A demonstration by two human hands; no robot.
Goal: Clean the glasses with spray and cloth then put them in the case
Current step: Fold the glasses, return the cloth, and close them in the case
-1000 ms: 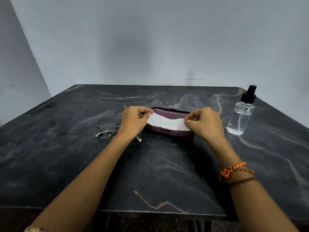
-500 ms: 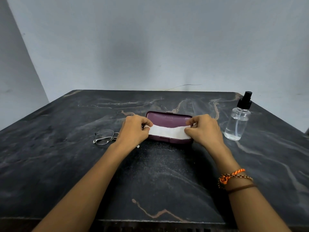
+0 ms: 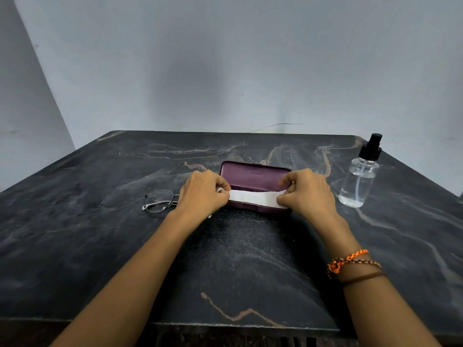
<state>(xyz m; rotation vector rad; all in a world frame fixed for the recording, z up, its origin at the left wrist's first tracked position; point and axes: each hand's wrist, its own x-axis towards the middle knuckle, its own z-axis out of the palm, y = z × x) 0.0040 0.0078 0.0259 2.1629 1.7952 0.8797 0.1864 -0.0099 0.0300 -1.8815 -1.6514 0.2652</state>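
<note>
Both hands pinch the cloth (image 3: pixel 253 196) taut over the case (image 3: pixel 255 175), left hand (image 3: pixel 201 194) and right hand (image 3: pixel 307 192) at either end. Glasses (image 3: pixel 160 201) lie just left on the table (image 3: pixel 100 234); a careless left wrist could nudge them, and the spray (image 3: pixel 359 181) stands within elbow's reach.

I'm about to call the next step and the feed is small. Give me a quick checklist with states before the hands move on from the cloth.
1. Cloth held at both ends: ok; left hand and right hand each pinch one end over the case.
2. Case open: cannot tell; the hands and cloth cover its front edge.
3. Glasses within reach: ok; on the table beside the left hand, untouched.
4. Glasses in the case: not ok.
5. Spray bottle upright: ok; standing right of the right hand.
6. Lenses clean: cannot tell.
</note>
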